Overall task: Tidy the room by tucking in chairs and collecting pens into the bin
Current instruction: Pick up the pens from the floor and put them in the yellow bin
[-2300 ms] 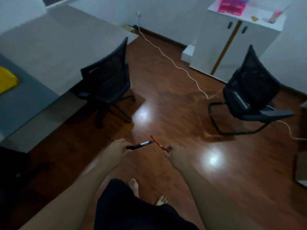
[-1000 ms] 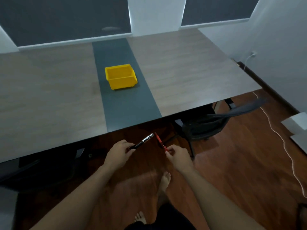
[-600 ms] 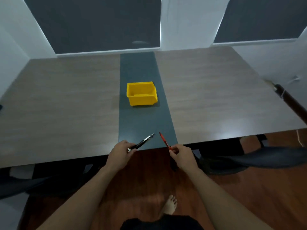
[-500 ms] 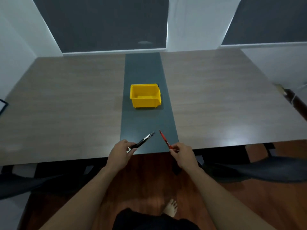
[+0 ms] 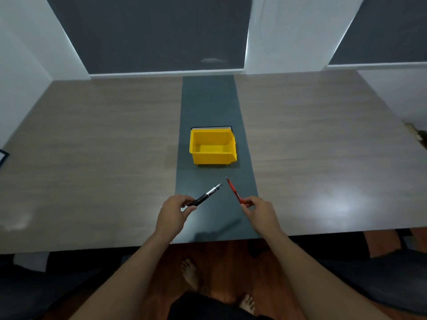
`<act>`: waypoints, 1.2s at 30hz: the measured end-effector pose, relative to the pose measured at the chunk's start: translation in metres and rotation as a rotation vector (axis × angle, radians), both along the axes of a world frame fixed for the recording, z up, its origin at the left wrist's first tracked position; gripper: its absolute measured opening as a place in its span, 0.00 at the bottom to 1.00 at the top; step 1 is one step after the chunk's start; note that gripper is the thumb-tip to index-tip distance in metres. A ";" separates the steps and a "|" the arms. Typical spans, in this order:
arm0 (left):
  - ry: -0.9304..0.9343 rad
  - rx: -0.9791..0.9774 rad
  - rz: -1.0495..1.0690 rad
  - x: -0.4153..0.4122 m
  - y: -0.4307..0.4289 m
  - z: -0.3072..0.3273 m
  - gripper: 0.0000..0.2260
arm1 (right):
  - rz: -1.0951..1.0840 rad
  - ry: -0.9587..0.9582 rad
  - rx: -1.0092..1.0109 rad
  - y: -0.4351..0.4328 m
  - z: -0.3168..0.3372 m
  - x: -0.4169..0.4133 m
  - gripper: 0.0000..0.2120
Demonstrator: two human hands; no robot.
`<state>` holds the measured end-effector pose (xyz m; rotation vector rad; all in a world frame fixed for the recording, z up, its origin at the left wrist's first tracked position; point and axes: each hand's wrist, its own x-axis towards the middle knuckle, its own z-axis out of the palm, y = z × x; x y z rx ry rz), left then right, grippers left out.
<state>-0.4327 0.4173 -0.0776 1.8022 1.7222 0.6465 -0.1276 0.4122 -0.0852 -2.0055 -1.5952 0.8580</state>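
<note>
White walls [image 5: 288, 31] and two dark window blinds [image 5: 152, 31] close off the far side of the room, with a strip of reddish wood floor [image 5: 221, 257] showing at the near edge. Filling most of the view is a wide wood-grain table [image 5: 92, 158] that runs from the far wall toward the person, and down its middle lies a dark grey band [image 5: 209, 102] from far to near. Dark chair shapes sit low at the near edge, one on the left [image 5: 34, 289] and one on the right [image 5: 379, 276], both partly under the tabletop; their outlines are dim.

On the grey band, about halfway across the table's depth, stands the yellow bin [image 5: 212, 147], open side up and with nothing visible inside it. Both bare forearms reach from the near edge over the grey band, and bare feet show on the floor below.

The left hand [image 5: 172, 214] is closed around the rear end of a black pen [image 5: 205, 196], whose silver tip points far and to the right. The right hand [image 5: 260, 212] pinches the rear end of a red pen [image 5: 233, 190] between fingertips, with its tip pointing far and slightly left. The two pen tips lie near each other but apart, above the grey band, on the near side of the bin and clear of it.
</note>
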 end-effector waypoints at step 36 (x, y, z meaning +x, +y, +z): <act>0.128 -0.189 -0.098 -0.019 0.331 -0.033 0.05 | -0.055 -0.059 -0.124 0.311 -0.024 -0.009 0.07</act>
